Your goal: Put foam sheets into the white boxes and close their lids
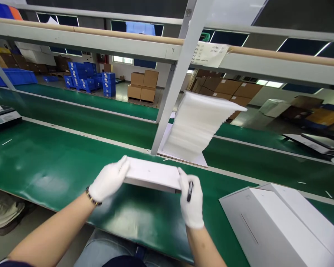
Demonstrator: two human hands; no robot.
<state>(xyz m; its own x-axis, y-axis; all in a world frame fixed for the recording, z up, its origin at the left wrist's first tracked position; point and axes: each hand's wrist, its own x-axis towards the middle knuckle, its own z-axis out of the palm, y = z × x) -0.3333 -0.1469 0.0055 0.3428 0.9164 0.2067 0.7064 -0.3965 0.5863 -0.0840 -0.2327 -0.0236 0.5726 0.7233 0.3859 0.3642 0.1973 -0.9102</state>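
A flat white box (153, 175) is held just above the green belt (44, 163) in front of me. My left hand (110, 180), in a white glove, grips the box's left end. At the right end, my gloved right hand (191, 202) clasps the box and also pinches a black pen (189, 191) against it. Both hands are closed around the box's ends.
A stack of white foam sheets (196, 124) leans against a slanted metal post (178, 70) behind the box. Two larger white boxes (278, 226) lie at the right. A scale-like device (1, 116) stands at the far left. Blue crates (86, 79) and cartons (143, 85) fill the background.
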